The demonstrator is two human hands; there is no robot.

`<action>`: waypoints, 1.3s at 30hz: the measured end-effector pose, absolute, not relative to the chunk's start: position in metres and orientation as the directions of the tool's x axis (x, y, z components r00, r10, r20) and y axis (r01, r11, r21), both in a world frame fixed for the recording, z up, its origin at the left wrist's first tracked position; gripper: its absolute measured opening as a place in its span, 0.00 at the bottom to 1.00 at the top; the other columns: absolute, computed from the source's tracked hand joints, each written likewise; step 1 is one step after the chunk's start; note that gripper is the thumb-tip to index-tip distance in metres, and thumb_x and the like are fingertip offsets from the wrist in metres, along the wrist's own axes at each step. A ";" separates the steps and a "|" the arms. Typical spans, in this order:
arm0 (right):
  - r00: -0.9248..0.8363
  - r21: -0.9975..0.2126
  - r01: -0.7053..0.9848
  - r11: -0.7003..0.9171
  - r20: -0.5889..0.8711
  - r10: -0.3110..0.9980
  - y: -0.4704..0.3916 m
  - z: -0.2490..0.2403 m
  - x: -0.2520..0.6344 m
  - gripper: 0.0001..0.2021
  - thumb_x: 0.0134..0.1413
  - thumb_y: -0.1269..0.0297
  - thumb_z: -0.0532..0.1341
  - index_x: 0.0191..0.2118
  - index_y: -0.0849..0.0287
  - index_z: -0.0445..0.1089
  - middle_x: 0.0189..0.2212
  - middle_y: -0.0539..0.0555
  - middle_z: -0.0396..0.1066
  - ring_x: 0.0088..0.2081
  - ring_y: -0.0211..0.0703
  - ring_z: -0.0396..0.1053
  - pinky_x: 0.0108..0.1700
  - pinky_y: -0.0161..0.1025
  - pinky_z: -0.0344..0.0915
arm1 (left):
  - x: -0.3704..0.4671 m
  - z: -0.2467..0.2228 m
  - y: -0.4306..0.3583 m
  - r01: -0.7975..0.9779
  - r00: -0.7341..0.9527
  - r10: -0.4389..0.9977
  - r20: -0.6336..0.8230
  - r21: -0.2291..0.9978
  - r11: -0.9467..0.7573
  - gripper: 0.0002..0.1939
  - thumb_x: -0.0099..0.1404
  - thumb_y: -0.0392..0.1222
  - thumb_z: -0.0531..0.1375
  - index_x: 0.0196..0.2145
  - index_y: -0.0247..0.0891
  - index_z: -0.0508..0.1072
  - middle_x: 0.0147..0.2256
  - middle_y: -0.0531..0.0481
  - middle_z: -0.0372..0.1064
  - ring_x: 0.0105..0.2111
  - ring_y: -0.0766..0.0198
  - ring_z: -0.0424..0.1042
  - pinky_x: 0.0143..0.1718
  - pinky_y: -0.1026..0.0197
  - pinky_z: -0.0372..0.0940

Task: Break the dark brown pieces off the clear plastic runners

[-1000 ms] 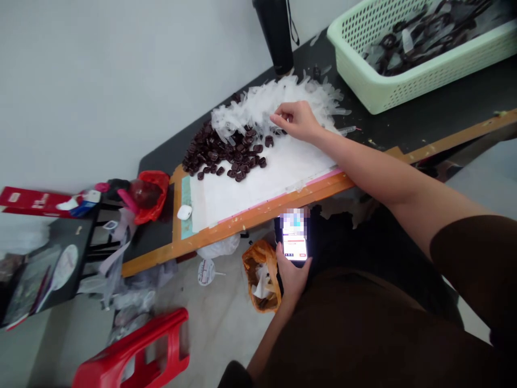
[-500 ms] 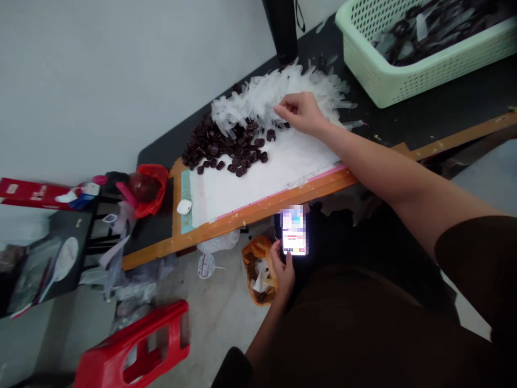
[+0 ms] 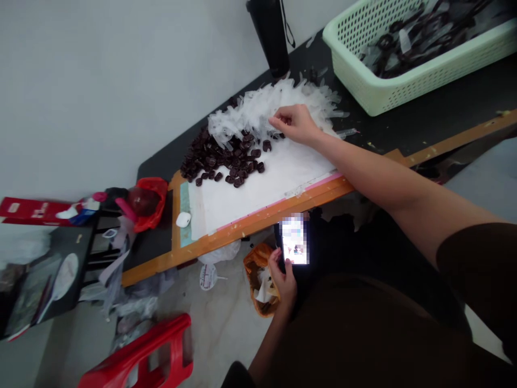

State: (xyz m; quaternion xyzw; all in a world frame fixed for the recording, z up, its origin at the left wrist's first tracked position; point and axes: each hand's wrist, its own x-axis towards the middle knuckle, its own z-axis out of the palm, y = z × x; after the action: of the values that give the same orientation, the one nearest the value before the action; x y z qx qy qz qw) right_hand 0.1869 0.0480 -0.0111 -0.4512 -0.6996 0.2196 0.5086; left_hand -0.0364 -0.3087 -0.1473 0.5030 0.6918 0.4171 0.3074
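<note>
My left hand [image 3: 284, 277] holds a lit phone [image 3: 294, 240] below the table's front edge, with the thumb on the lower part of its screen. Above the white work surface [image 3: 250, 196], my right hand [image 3: 294, 123] has its fingers curled and pressed together at the near side of a heap of clear, whitish plastic pieces [image 3: 258, 108]. Whether anything is between those fingertips is too small to tell. Left of this hand lies a pile of small dark brown pieces [image 3: 210, 156].
A pale green basket [image 3: 377, 89] of dark and clear parts stands at the back right. Behind the heap is a black tumbler [image 3: 270, 40]. A white case [image 3: 183, 219] lies at left; a bin [image 3: 252, 264] and red stool [image 3: 173, 345] are below.
The view has shifted a little, so the table items sit lower in the picture. The phone's screen content has changed. Both hands keep nearly the same places and poses.
</note>
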 end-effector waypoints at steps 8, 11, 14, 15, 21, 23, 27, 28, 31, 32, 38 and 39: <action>-0.091 -0.769 0.427 0.476 0.487 0.869 0.045 -0.007 0.187 0.25 0.52 0.34 0.55 0.33 0.53 0.70 0.23 0.54 0.68 0.33 0.49 0.67 0.37 0.47 0.63 | -0.022 -0.111 -0.265 0.827 -0.004 0.993 0.117 0.559 -0.062 0.21 0.65 0.47 0.55 0.55 0.41 0.66 0.62 0.37 0.48 0.62 0.47 0.53 0.61 0.42 0.52; -0.102 -0.758 0.452 0.470 0.480 0.871 0.044 -0.006 0.188 0.25 0.54 0.34 0.53 0.33 0.53 0.70 0.23 0.54 0.68 0.33 0.49 0.67 0.37 0.47 0.63 | -0.012 -0.105 -0.249 0.870 0.077 0.991 0.106 0.479 -0.119 0.23 0.64 0.49 0.56 0.56 0.42 0.67 0.63 0.36 0.45 0.64 0.42 0.49 0.61 0.36 0.46; -0.102 -0.756 0.462 0.464 0.475 0.874 0.045 -0.007 0.188 0.25 0.55 0.35 0.53 0.34 0.53 0.70 0.24 0.54 0.68 0.33 0.49 0.67 0.37 0.47 0.63 | -0.008 -0.105 -0.240 0.878 0.096 0.989 0.113 0.458 -0.138 0.23 0.64 0.49 0.56 0.55 0.42 0.69 0.61 0.35 0.50 0.63 0.40 0.49 0.61 0.32 0.44; -0.098 -0.757 0.463 0.461 0.473 0.875 0.045 -0.007 0.188 0.24 0.55 0.36 0.53 0.35 0.53 0.70 0.24 0.53 0.68 0.34 0.49 0.67 0.37 0.46 0.63 | -0.008 -0.106 -0.239 0.875 0.094 0.988 0.121 0.463 -0.140 0.22 0.64 0.50 0.56 0.54 0.42 0.70 0.61 0.35 0.51 0.63 0.40 0.50 0.61 0.32 0.43; -0.087 -0.768 0.451 0.454 0.469 0.879 0.046 -0.007 0.187 0.24 0.54 0.35 0.55 0.36 0.53 0.69 0.23 0.52 0.67 0.33 0.49 0.67 0.36 0.46 0.63 | -0.021 -0.113 -0.236 0.859 0.071 0.990 0.118 0.497 -0.121 0.16 0.63 0.50 0.57 0.44 0.44 0.77 0.59 0.40 0.56 0.62 0.44 0.52 0.63 0.33 0.38; -0.083 -0.776 0.440 0.451 0.465 0.881 0.045 -0.006 0.187 0.24 0.53 0.35 0.55 0.36 0.52 0.69 0.22 0.52 0.66 0.33 0.49 0.66 0.36 0.46 0.63 | -0.025 -0.116 -0.233 0.867 0.073 0.993 0.091 0.486 -0.108 0.18 0.64 0.51 0.56 0.49 0.44 0.75 0.60 0.39 0.55 0.62 0.43 0.52 0.63 0.33 0.40; -0.078 -0.782 0.433 0.448 0.463 0.883 0.045 -0.005 0.187 0.25 0.52 0.33 0.54 0.34 0.52 0.69 0.22 0.53 0.66 0.33 0.49 0.66 0.36 0.46 0.63 | -0.032 -0.119 -0.230 0.870 0.090 0.990 0.112 0.475 -0.133 0.24 0.65 0.50 0.55 0.57 0.43 0.67 0.60 0.37 0.53 0.62 0.44 0.53 0.62 0.37 0.47; -0.081 -0.780 0.436 0.450 0.464 0.882 0.045 -0.006 0.188 0.26 0.52 0.33 0.54 0.34 0.52 0.69 0.22 0.53 0.66 0.33 0.49 0.66 0.36 0.46 0.63 | -0.034 -0.119 -0.231 0.862 0.094 0.986 0.139 0.484 -0.150 0.23 0.65 0.49 0.54 0.57 0.43 0.68 0.59 0.37 0.54 0.61 0.46 0.54 0.61 0.39 0.49; -0.094 -0.766 0.457 0.452 0.464 0.881 0.045 -0.006 0.188 0.28 0.52 0.31 0.51 0.35 0.52 0.70 0.23 0.53 0.66 0.33 0.49 0.66 0.36 0.46 0.63 | -0.043 -0.119 -0.237 0.826 0.126 0.969 0.213 0.519 -0.222 0.18 0.66 0.46 0.54 0.51 0.43 0.73 0.59 0.39 0.56 0.60 0.49 0.56 0.62 0.41 0.50; -0.099 -0.760 0.466 0.453 0.464 0.880 0.045 -0.006 0.188 0.28 0.53 0.31 0.50 0.35 0.52 0.70 0.23 0.53 0.66 0.33 0.49 0.66 0.36 0.47 0.63 | -0.046 -0.120 -0.240 0.814 0.150 0.962 0.226 0.524 -0.250 0.17 0.66 0.45 0.53 0.48 0.44 0.75 0.59 0.41 0.56 0.60 0.49 0.57 0.62 0.41 0.50; -0.108 -0.750 0.475 0.460 0.469 0.877 0.044 -0.004 0.188 0.28 0.53 0.31 0.50 0.34 0.52 0.69 0.24 0.53 0.67 0.33 0.49 0.67 0.37 0.46 0.64 | -0.053 -0.123 -0.247 0.813 0.234 0.955 0.182 0.502 -0.295 0.15 0.66 0.43 0.53 0.46 0.47 0.76 0.60 0.44 0.56 0.60 0.50 0.57 0.62 0.39 0.48; -0.108 -0.752 0.471 0.461 0.469 0.876 0.044 -0.004 0.188 0.28 0.53 0.31 0.50 0.33 0.52 0.69 0.24 0.53 0.67 0.33 0.49 0.67 0.37 0.46 0.64 | -0.052 -0.123 -0.246 0.817 0.225 0.960 0.166 0.505 -0.278 0.16 0.66 0.43 0.53 0.48 0.47 0.75 0.61 0.44 0.55 0.61 0.50 0.56 0.62 0.39 0.48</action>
State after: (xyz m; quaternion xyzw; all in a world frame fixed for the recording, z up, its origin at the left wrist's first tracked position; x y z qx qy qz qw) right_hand 0.1878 0.0441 -0.0041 -0.4727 -0.7127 0.2148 0.4717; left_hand -0.0523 -0.2465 -0.1234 0.7665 0.5797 0.2273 0.1573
